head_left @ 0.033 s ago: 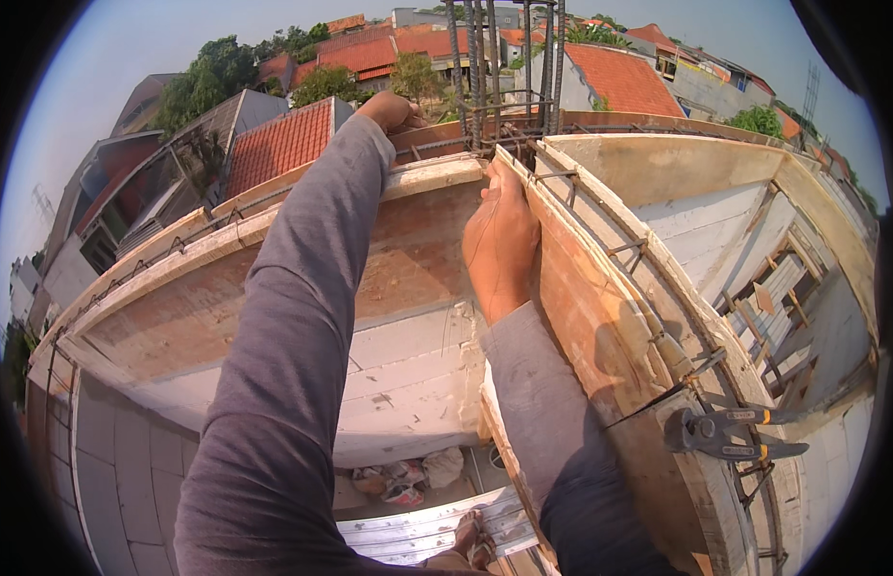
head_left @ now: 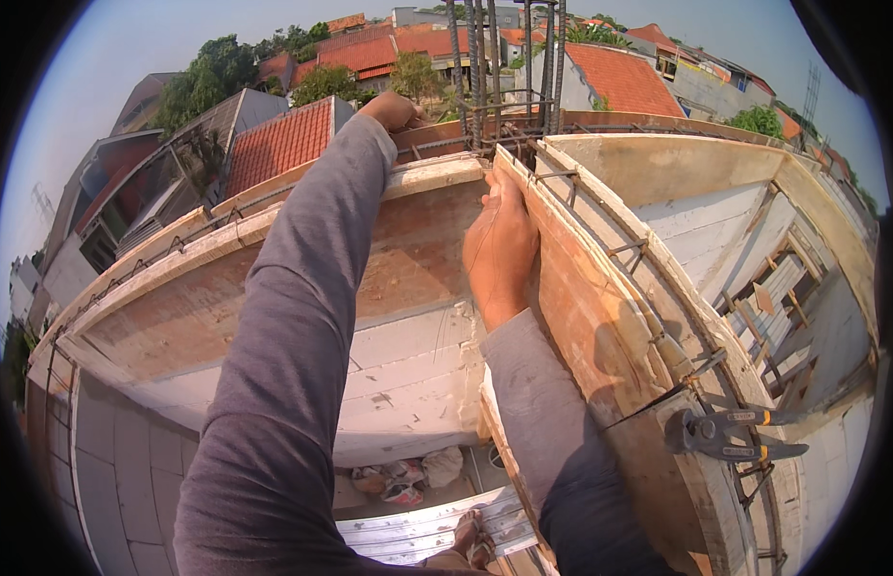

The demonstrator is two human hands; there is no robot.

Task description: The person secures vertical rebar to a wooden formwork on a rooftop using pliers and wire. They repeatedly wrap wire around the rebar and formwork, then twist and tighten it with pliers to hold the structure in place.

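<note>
My left hand (head_left: 396, 111) reaches over the top of the left formwork board (head_left: 422, 178), beside the upright steel bars (head_left: 492, 72). Its fingers are curled, their tips partly hidden, so what they hold does not show. Lower down, my right hand (head_left: 504, 245) is closed at the inner corner, against the end of the right formwork board (head_left: 586, 298). Thin dark wire (head_left: 475, 254) trails from it across the hand. A pair of pincers (head_left: 715, 434) with dark handles hangs over the reinforcing steel at the right, apart from both hands.
Reinforcing bars (head_left: 627, 252) run between the boards on the right. Below are a pale block wall (head_left: 408, 384), crumpled bags (head_left: 408, 480) and a ridged metal plank (head_left: 418, 533) with my foot on it. Beyond the edge lie tiled roofs (head_left: 278, 144), far below.
My right hand has shifted very slightly downward at the corner. The left hand, boards and pincers stay practically where they were.
</note>
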